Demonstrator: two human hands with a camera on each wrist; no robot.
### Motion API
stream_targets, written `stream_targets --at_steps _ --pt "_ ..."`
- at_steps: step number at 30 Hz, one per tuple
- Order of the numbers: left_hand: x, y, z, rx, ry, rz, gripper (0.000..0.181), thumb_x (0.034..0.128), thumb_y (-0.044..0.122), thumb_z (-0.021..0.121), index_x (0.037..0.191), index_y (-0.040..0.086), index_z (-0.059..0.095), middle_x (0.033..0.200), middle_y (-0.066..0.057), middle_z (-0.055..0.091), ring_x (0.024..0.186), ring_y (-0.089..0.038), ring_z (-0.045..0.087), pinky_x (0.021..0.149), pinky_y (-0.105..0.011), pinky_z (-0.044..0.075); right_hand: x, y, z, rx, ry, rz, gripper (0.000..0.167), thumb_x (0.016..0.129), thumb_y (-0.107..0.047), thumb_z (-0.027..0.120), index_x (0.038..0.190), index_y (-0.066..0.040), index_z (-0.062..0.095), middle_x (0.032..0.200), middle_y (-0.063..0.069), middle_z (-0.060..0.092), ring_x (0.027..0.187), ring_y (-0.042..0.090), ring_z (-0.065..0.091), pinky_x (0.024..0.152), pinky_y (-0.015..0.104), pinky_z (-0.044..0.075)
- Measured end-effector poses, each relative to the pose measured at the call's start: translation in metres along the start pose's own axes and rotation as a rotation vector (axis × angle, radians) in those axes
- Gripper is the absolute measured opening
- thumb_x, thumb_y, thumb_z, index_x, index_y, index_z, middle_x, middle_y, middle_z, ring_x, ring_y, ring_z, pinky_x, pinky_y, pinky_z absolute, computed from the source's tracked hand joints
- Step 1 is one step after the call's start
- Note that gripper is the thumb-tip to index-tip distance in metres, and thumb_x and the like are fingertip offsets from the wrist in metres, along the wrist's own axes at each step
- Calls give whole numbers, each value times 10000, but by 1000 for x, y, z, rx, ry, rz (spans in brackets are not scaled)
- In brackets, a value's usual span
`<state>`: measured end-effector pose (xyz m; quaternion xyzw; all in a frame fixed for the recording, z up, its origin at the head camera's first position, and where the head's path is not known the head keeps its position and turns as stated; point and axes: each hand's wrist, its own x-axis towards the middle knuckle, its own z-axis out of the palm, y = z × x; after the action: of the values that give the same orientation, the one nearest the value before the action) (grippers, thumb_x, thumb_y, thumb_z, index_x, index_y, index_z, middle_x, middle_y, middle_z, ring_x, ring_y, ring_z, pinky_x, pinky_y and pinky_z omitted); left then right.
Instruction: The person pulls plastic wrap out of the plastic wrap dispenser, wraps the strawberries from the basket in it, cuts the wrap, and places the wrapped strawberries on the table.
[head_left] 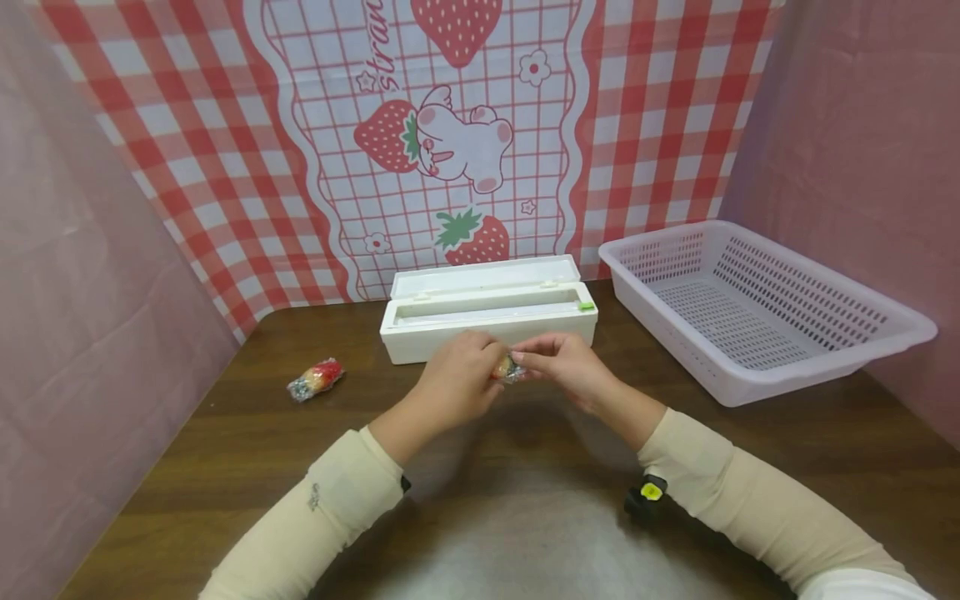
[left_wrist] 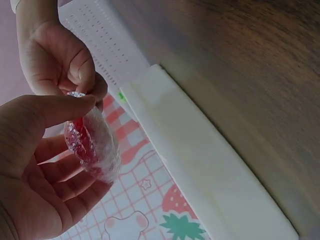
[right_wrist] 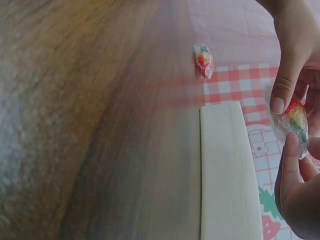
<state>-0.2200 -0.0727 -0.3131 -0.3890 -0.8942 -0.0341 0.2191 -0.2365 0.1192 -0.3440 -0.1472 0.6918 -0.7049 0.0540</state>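
Between both hands, in front of the white box, is a small red, yellow and green bundle in clear plastic wrap (head_left: 507, 367); its exact kind cannot be told. My left hand (head_left: 459, 377) holds its red end between thumb and fingers, seen closely in the left wrist view, where the wrapped bundle (left_wrist: 92, 142) shows red under loose film. My right hand (head_left: 564, 367) pinches the other, greenish end of the bundle (right_wrist: 297, 120) with thumb and fingertips. A second, similar wrapped bundle (head_left: 316, 380) lies on the table to the left, apart from both hands.
Just beyond the hands, a long white box (head_left: 405, 346) stands with its lid (head_left: 487, 277) raised at the back and a green tab (head_left: 586, 307) at its right corner. To the right sits a white perforated basket (head_left: 675, 329). A checked strawberry cloth (head_left: 315, 167) hangs behind the wooden table (head_left: 247, 467).
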Motion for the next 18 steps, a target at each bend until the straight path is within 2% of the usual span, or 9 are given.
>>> stream_targets --at_steps 7,12,15,18 --pt "-2 -3 4 -47 64 3 251 783 160 779 998 65 690 897 -43 640 813 -197 589 693 -340 528 -1 0 -2 -29 -36 14 320 931 -46 639 1161 173 600 1016 115 703 837 142 662 824 356 563" --pt "-6 -5 6 -65 87 2 239 768 172 794 960 68 695 887 -39 644 802 -195 589 688 -332 529 -2 0 -2 -74 -59 24 329 922 -75 661 1170 137 613 1041 135 688 870 173 657 904 492 516" --pt "-7 -6 6 -68 88 -2 244 770 187 794 966 77 697 880 -31 642 794 -191 588 677 -330 526 -2 -1 -3 -157 -64 6 330 919 -104 674 1172 101 626 1063 153 681 889 200 653 909 537 500" --pt "-8 -7 4 -68 87 -19 249 772 195 795 973 82 701 879 -26 642 790 -188 588 668 -334 525 -4 -3 -4 -341 -56 -71 329 906 -139 696 1164 59 645 1078 153 685 916 212 651 854 461 545"
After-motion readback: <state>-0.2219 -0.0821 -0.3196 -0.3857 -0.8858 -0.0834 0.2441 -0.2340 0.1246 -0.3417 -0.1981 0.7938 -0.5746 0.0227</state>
